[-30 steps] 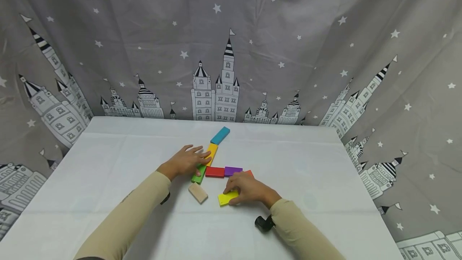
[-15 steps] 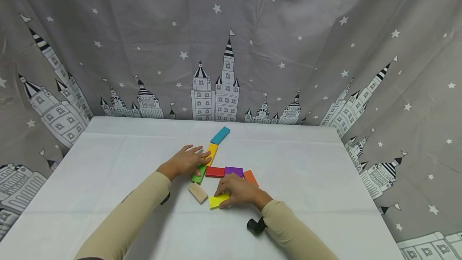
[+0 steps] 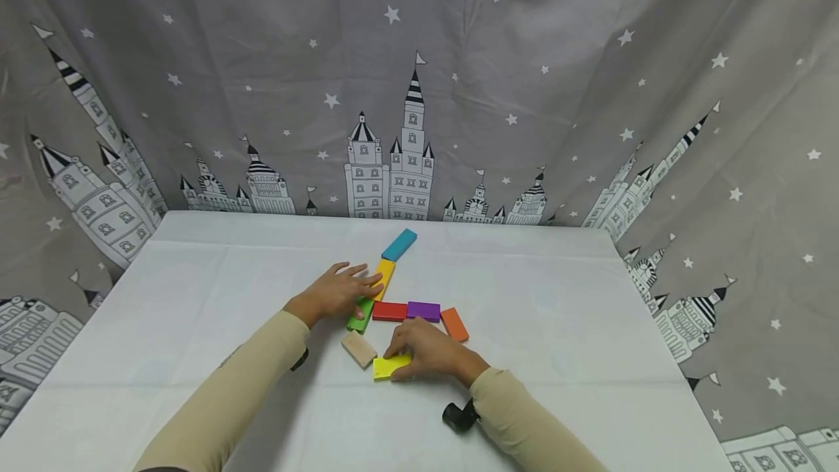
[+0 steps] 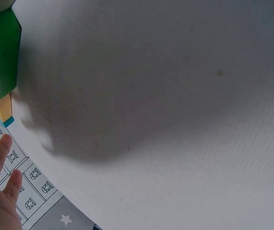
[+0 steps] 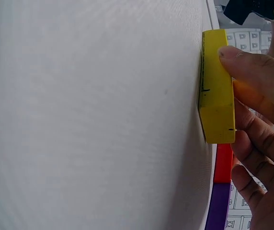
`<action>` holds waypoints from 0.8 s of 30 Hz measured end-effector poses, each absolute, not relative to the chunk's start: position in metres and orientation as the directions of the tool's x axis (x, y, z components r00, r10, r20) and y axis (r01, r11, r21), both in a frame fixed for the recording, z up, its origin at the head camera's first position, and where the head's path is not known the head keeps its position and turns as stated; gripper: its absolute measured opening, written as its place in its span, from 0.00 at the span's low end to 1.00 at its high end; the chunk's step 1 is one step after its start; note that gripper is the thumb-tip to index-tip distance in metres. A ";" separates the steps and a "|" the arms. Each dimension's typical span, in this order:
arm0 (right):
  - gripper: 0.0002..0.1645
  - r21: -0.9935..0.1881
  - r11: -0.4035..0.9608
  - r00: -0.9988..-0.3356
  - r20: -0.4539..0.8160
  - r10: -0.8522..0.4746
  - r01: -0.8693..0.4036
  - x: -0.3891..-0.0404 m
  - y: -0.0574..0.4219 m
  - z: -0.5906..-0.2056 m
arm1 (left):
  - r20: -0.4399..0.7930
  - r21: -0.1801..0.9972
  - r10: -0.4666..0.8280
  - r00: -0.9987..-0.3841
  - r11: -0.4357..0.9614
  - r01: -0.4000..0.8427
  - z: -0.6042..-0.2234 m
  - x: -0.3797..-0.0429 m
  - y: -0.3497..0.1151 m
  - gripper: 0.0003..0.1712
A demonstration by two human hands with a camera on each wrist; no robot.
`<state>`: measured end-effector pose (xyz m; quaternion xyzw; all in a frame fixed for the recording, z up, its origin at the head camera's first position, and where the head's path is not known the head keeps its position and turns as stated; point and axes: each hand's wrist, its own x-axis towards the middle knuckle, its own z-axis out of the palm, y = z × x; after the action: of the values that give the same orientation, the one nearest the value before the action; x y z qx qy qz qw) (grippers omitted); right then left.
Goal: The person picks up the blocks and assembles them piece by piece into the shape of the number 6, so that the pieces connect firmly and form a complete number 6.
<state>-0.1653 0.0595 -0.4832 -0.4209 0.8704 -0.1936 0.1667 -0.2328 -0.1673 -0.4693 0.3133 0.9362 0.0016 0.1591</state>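
My right hand (image 3: 429, 349) pinches a bright yellow block (image 3: 388, 367) between thumb and fingers, low on the table. In the right wrist view the thumb lies along the side of this yellow block (image 5: 217, 86). Its left end is right by a plain wooden block (image 3: 359, 349). My left hand (image 3: 337, 293) rests with spread fingers on the green block (image 3: 360, 317) and the amber-yellow block (image 3: 385, 277). Beyond these, a blue block (image 3: 400, 245) continues the slanted line. In the left wrist view the green block (image 4: 4, 50) shows beside the hand.
A red block (image 3: 390, 312) and a purple block (image 3: 424, 311) lie end to end, running right from the green one. An orange block (image 3: 455, 324) lies tilted at their right end. The white-covered table (image 3: 557, 312) ends at a grey castle-print curtain (image 3: 498, 64).
My right hand has slid the yellow block left and slightly nearer, up to the wooden block. The orange block is now uncovered. My left hand stays in place.
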 end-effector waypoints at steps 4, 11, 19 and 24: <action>0.20 -0.469 0.581 -0.599 -0.130 -0.790 -0.665 -0.164 0.059 -0.483 | -0.294 0.103 0.592 -0.751 0.800 0.591 -0.469 -0.233 -0.168 0.38; 0.20 -0.466 0.578 -0.597 -0.125 -0.792 -0.670 -0.164 0.059 -0.483 | -0.275 0.096 0.601 -0.750 0.794 0.601 -0.469 -0.233 -0.168 0.39; 0.19 -0.479 0.578 -0.606 -0.115 -0.787 -0.661 -0.163 0.059 -0.481 | -0.284 0.103 0.592 -0.755 0.801 0.590 -0.468 -0.233 -0.167 0.39; 0.21 -0.479 0.580 -0.608 -0.116 -0.786 -0.659 -0.163 0.059 -0.481 | -0.285 0.086 0.600 -0.747 0.792 0.604 -0.467 -0.234 -0.167 0.39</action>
<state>-0.1626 0.0593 -0.4813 -0.4130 0.8743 -0.1984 0.1602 -0.2335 -0.1671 -0.4668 0.3221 0.9347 -0.0060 0.1503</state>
